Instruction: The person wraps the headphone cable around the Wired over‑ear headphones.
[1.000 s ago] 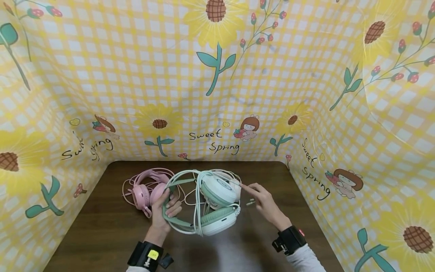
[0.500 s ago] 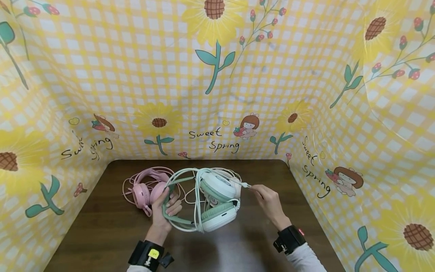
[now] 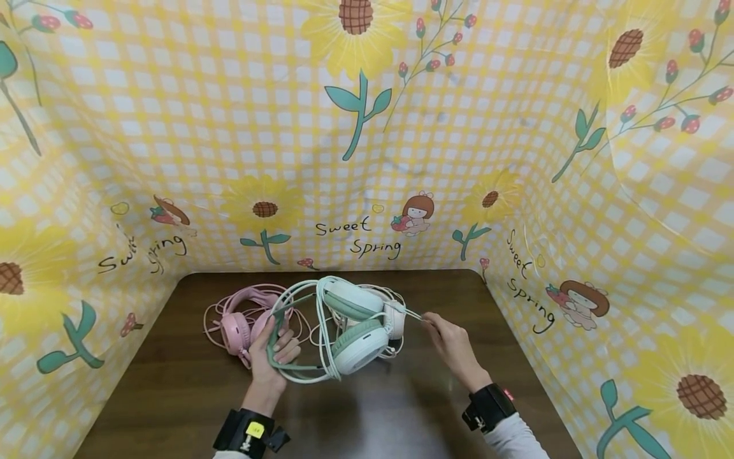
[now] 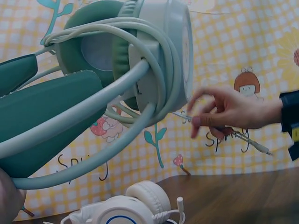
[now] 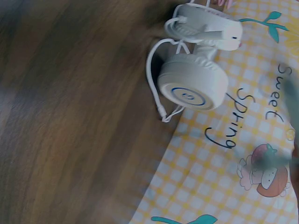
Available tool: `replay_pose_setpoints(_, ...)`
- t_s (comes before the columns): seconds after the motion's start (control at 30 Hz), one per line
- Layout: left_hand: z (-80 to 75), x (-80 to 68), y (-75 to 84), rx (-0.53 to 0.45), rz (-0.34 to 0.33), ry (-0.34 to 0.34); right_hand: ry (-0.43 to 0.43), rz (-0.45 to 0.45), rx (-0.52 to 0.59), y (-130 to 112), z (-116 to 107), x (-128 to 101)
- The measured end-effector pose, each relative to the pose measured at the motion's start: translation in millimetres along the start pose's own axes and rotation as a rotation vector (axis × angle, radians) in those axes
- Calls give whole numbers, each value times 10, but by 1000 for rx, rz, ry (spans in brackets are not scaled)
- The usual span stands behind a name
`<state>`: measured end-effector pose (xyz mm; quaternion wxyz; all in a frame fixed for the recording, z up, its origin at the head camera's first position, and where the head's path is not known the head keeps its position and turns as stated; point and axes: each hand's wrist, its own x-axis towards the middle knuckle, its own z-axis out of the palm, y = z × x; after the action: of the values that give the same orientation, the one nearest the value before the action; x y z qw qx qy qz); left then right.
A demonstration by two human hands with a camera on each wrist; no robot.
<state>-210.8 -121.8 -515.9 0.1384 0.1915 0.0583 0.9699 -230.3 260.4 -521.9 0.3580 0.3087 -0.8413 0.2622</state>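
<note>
My left hand (image 3: pixel 268 366) grips the headband of a pair of mint-green and white headphones (image 3: pixel 360 349), raised above the table with the ear cups toward the right. Their pale cable is wound several times around the cups and band, as the left wrist view shows on the near ear cup (image 4: pixel 152 88). To the right, my right hand (image 3: pixel 454 349) pinches the cable's free end (image 3: pixel 414 313), drawn out from the cups. A slim metallic plug end (image 4: pixel 254 143) pokes out past those fingers in the left wrist view. In the right wrist view the held headphones are only a blur.
Behind the held pair, white headphones (image 5: pixel 194 84) rest on the dark wooden table (image 3: pixel 189 395). Pink headphones (image 3: pixel 236 333) with a looped cable lie at the left. A yellow checked cloth (image 3: pixel 367 185) surrounds the table at the back and sides.
My right hand went from reaching at the ear cup with a finger extended to pinching the cable end, pulled slightly right. The green headphones have turned and shifted a little left in my left hand.
</note>
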Motion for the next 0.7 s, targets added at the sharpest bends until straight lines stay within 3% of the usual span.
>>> replay_pose_setpoints(0.13, -5, 11, 6, -36, -11, 2, 4, -3, -32, -14, 24, -27)
replay_pose_setpoints(0.4, 43, 47, 26, -105, 3, -13, -314, 91, -141, -29, 54, -142)
replay_pose_setpoints(0.6, 25, 52, 64, -146, 56, 9, -211, 32, -95, -55, 100, -225)
replay_pose_setpoints(0.7, 17, 69, 54, -143, 73, 21, -234, 22, -119, -105, 127, -241)
